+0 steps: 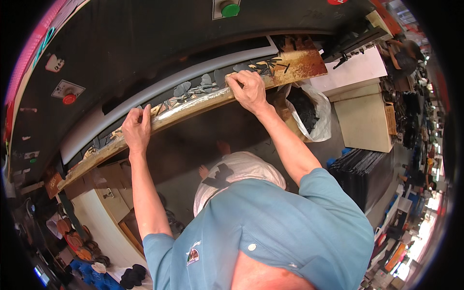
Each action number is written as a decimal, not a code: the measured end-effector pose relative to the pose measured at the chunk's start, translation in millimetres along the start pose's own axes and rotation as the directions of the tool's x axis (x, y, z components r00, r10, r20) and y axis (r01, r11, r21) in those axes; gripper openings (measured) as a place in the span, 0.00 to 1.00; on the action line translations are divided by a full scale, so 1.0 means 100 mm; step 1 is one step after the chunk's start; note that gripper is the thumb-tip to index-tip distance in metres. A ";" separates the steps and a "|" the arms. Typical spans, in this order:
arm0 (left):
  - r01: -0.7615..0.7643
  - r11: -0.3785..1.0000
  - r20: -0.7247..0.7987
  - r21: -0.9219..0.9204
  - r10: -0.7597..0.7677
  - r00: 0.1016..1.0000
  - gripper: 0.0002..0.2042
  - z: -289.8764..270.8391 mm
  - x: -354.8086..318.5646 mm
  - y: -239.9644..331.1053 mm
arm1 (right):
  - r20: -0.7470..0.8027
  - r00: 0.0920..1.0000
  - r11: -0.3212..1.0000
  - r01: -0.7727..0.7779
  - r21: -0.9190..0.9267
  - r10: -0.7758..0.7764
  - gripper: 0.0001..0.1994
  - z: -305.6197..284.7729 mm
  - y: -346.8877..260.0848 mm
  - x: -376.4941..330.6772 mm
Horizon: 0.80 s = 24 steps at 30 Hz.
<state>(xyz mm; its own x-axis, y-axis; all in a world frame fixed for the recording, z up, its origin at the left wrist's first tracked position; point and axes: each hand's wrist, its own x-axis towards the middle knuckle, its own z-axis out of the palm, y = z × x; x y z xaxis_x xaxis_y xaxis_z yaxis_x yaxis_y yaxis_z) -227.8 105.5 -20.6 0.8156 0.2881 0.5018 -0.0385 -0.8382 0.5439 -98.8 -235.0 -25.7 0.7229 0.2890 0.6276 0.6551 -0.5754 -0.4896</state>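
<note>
My left hand is at the front edge of a long, worn wooden ledge, its fingers curled together. Farther right along the same edge, my right hand is closed in a pinch. Whatever either hand grips is too small or too hidden to name. Dark, flat cut scraps lie in a strip along the ledge between and beyond my hands. A larger dark piece stands just left of my right fingers. Behind the scraps runs a long grey bar of the dark machine.
The machine's front carries a green button and a red button. A white bag of dark scraps hangs right of the ledge, near a pale cabinet. Stacked black sheets stand at right. Another person is at far right.
</note>
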 end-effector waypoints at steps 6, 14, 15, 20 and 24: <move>0.065 0.997 0.011 -0.039 -0.064 0.998 0.15 -0.02 -0.04 0.07 | 0.051 0.999 0.999 -0.021 0.042 0.019 0.06 -0.05 0.03 -0.02; 0.012 0.998 0.094 -0.065 -0.006 0.996 0.11 -0.06 0.04 0.13 | 0.291 0.708 0.602 -0.703 0.378 0.644 0.11 -0.13 -0.18 0.22; 0.014 0.998 0.114 -0.061 -0.007 0.993 0.11 -0.06 0.05 0.13 | 0.262 0.724 0.600 -0.681 0.419 0.638 0.12 -0.11 -0.20 0.31; 0.096 0.960 0.229 -0.262 -0.035 0.973 0.09 -0.06 0.31 0.21 | 0.170 0.958 0.923 -0.272 0.271 0.232 0.28 0.43 -0.28 1.15; -0.076 0.933 0.078 -0.352 0.110 0.991 0.04 0.24 1.07 0.19 | 0.406 0.890 0.978 -0.200 -0.064 0.208 0.52 1.09 -0.39 1.70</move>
<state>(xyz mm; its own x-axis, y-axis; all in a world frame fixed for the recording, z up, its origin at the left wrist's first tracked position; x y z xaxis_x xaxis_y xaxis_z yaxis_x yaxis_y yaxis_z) -127.8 109.6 27.0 0.8488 0.1570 0.5049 -0.3013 -0.6411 0.7058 22.5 -80.1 33.5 0.8688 0.4482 0.2104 0.4821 -0.6691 -0.5656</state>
